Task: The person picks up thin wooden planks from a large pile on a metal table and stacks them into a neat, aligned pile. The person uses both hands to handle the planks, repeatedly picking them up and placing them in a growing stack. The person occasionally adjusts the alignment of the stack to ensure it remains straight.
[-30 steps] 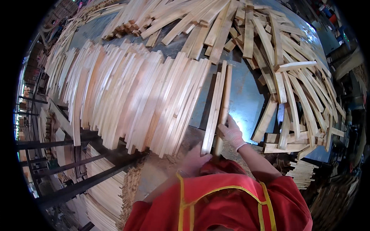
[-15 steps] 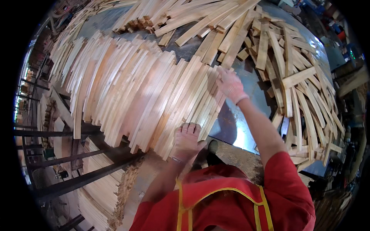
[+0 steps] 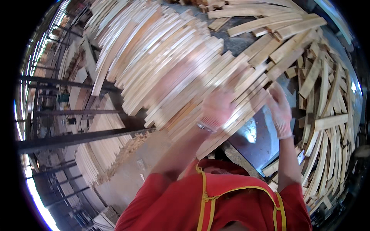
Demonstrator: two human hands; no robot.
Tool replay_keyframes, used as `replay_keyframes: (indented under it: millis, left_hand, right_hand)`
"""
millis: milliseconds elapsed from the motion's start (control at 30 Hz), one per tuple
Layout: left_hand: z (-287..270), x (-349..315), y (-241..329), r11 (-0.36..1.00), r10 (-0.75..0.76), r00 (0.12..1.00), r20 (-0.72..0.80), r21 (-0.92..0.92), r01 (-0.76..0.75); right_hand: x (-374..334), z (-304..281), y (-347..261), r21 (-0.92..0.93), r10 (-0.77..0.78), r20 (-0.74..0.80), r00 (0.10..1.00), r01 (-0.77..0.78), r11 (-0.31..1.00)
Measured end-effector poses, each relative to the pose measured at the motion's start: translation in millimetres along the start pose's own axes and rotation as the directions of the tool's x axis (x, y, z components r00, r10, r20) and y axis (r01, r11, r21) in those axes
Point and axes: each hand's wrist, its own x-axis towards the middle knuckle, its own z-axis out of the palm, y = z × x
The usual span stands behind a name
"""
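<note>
A wide row of long, pale wooden slats [image 3: 173, 77] lies side by side on the metal table. My left hand [image 3: 217, 109], in a pinkish-white knit glove, is over the right-hand slats; motion smears its fingers. A band circles that wrist. Beside the right edge of the row is my right hand [image 3: 280, 111], gloved the same way. Its fingers reach up with the thumb apart, near the slats' far ends, and nothing shows in its grasp. Whether its fingertips touch the outermost slat is unclear.
A loose heap of wooden slats [image 3: 327, 127] covers the right side of the metal table [image 3: 256, 134]. More slats [image 3: 266, 19] are piled at the far side. On the left, dark metal bars [image 3: 77, 140] run beside a lower stack of slats [image 3: 98, 154].
The view has swung, so the slats appear turned. My left hand has moved forward from the slats' near ends to farther along them. My right hand has come off the far ends to the row's right side.
</note>
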Motion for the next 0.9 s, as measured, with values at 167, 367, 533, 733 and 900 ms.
replay_keyframes:
  millis: [167,367,533,733,900]
  left_hand:
    - [-64,38,36,0.993,0.072,0.997,0.032,0.086,-0.075]
    - [-3,-22,-84,0.981,-0.149,0.965,0.218,0.153,0.117]
    - [-83,-30,-141,0.957,-0.203,0.957,0.209,0.25,0.149]
    - [-186,26,-289,0.913,-0.208,0.944,-0.257,0.295,0.281]
    - [-284,74,-391,0.832,-0.3,0.861,-0.41,0.33,0.446]
  right_hand:
    - [-81,8,74,0.077,0.47,0.35,0.811,-0.525,0.848]
    - [-110,94,37,0.144,0.564,0.245,0.789,-0.605,0.783]
    - [-110,108,64,-0.049,0.603,0.035,0.797,-0.602,0.797]
    - [-112,119,91,-0.138,0.483,-0.081,0.872,-0.49,0.861]
    - [-115,107,127,0.0,0.522,-0.047,0.852,-0.522,0.853]
